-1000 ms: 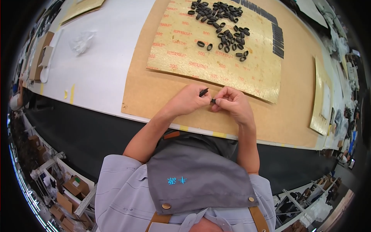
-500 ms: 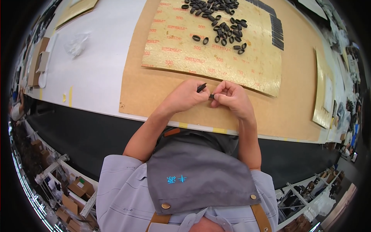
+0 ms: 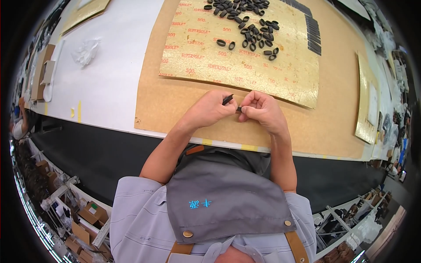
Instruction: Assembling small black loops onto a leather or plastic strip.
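My left hand (image 3: 209, 108) is closed around thin black strips (image 3: 227, 99), whose ends stick up past the fingers. Between the two hands a short black strip end (image 3: 239, 109) shows, and the fingertips of my right hand (image 3: 264, 114) pinch it. Most of this piece is hidden by the fingers. Both hands are just off the near edge of a shiny tan board (image 3: 210, 70) with red print. Many small black oval loops (image 3: 253, 45) are heaped on that board, a few lying apart from the pile. Flat black strips (image 3: 313, 35) lie in a row along its right edge.
Brown sheeting (image 3: 175, 103) lies under the board on a white table. Crumpled clear plastic (image 3: 86, 52) and a cardboard box (image 3: 40, 79) are at the left. Another tan board (image 3: 366, 101) lies at the right. A person (image 3: 23, 120) is at the far left edge.
The view has shifted very slightly. Both hands keep nearly the same pose, still holding the black pieces; at the far left, the other person's arm has moved.
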`<state>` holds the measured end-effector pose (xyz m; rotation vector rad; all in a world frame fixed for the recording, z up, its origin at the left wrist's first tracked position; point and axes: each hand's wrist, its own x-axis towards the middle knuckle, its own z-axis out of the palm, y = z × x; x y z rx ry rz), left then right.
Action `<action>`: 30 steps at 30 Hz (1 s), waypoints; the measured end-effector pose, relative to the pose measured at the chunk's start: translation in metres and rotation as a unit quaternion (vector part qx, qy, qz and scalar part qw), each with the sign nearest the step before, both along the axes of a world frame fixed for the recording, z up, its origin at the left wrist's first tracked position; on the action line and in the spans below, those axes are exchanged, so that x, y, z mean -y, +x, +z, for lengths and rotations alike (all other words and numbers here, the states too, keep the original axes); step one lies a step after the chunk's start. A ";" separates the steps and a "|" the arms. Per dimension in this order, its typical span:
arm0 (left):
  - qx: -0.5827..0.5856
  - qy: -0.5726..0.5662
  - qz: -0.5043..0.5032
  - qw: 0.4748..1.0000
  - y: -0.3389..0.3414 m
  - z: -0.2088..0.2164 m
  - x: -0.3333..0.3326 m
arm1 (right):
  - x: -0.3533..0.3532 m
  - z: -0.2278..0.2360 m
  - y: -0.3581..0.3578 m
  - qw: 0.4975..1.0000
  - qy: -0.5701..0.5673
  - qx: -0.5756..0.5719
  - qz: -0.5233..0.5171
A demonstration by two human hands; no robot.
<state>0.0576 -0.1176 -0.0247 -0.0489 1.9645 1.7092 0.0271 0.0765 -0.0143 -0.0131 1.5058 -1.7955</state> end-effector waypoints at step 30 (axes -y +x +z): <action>-0.080 0.016 0.008 0.997 0.007 0.012 -0.001 | -0.005 0.007 0.007 0.980 0.110 -0.129 0.108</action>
